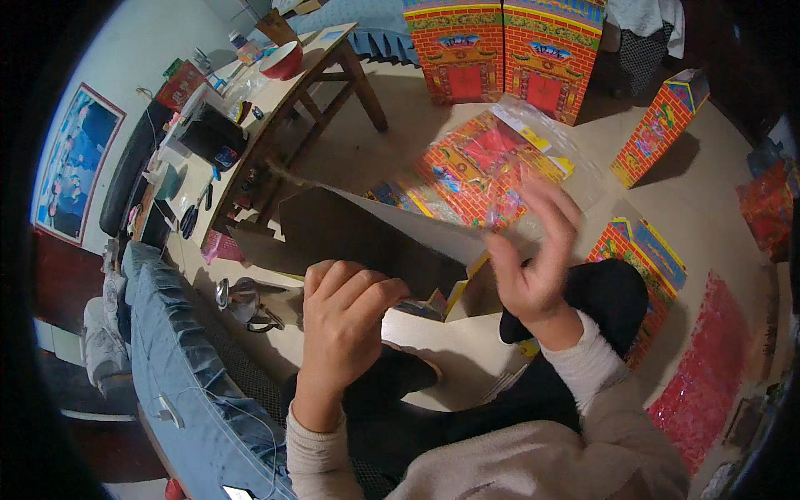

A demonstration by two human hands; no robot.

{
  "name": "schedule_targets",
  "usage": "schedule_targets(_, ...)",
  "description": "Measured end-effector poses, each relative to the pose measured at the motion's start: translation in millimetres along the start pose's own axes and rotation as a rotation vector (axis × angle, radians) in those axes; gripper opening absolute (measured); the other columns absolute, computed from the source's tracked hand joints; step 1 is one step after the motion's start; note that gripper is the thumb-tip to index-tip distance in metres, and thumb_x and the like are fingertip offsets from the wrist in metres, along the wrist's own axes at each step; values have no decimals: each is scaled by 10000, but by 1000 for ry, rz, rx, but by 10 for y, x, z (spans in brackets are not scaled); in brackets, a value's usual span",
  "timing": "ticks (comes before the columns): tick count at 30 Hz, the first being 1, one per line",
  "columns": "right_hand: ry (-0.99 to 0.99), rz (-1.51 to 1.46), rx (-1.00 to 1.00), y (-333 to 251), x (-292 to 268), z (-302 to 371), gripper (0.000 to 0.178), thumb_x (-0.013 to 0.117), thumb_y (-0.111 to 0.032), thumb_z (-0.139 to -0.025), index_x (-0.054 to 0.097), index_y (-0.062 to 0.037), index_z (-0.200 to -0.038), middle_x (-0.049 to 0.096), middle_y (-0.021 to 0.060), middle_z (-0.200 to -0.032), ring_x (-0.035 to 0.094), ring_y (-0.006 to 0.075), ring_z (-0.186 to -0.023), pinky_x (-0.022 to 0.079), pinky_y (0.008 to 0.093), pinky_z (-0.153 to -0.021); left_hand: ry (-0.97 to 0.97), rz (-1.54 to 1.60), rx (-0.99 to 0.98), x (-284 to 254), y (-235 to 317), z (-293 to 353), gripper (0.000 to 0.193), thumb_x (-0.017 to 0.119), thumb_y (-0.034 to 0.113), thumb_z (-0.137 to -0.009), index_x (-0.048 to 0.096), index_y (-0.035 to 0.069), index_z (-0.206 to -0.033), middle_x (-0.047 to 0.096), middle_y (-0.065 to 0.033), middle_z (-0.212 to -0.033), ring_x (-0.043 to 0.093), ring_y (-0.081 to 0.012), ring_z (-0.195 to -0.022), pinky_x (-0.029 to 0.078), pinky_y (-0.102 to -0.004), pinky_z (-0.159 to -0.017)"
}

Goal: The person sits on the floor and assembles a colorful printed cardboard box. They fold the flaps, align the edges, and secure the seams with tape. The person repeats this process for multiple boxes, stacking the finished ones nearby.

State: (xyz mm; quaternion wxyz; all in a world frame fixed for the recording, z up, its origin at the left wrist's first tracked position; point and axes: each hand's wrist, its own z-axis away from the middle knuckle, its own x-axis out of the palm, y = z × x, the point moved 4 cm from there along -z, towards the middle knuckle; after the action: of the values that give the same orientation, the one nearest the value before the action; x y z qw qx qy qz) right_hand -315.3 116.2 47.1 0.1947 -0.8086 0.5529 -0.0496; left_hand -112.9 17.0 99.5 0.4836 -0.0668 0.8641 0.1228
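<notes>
An open cardboard box (358, 237) with a dark grey inside is in front of me, its flaps standing up. My left hand (346, 312) is closed on the near edge of it, fingers curled over the board. By the right end of the box, my right hand (537, 258) is raised with its fingers apart, slightly blurred and holding nothing. Beyond it on the floor lie flat printed cardboard sheets (475, 167) in red brick pattern, partly covered by clear plastic. Another printed cardboard piece (642, 258) lies beside my right knee.
Two tall brick-patterned boxes (462, 54) stand at the back, and a narrower printed box (658, 129) stands at the right. A cluttered wooden table (312, 62) carries a red bowl (282, 61). Red plastic wrap (704, 367) covers the right floor; a blue-covered bed (171, 367) is at left.
</notes>
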Motion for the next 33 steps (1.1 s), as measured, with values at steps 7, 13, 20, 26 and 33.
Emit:
schedule_targets(7,-278,-207,230,-394,0,786,462,885,-162,-803,664,-106,-1205,729,68,-1114,682,272,-959,522,398,-846,-71,37,2,25,90,-31,258,771,74,-761,730,123,-1012,675,-8,-880,624,-230,-867,442,-382,-838)
schedule_targets(13,-375,-111,174,-501,82,800,313,883,-115,-760,737,-83,-1035,738,54,-977,675,276,-863,543,409,-772,-209,100,-18,-59,182,-107,292,805,126,-756,742,139,-1041,677,11,-898,627,-211,-872,434,-372,-828)
schedule_targets(20,-305,-276,198,-400,-38,759,224,823,-43,-826,721,-67,-1025,729,75,-949,670,268,-822,548,360,-732,-220,159,86,2,192,-164,272,825,116,-725,738,138,-981,692,9,-924,638,-215,-889,440,-379,-841)
schedule_targets(26,-181,-320,520,50,-147,597,267,797,-119,-914,718,-66,-1164,709,104,-1112,694,272,-913,562,399,-834,-216,150,54,74,138,-128,234,821,99,-724,715,117,-932,714,-19,-962,653,-243,-916,448,-388,-859)
schedule_targets(33,-431,-378,213,181,67,339,432,807,-195,-875,742,-81,-1287,727,107,-1195,677,289,-1103,538,397,-965,-220,137,64,98,155,-167,213,813,108,-748,704,100,-932,740,-39,-1104,670,-258,-1003,457,-408,-927)
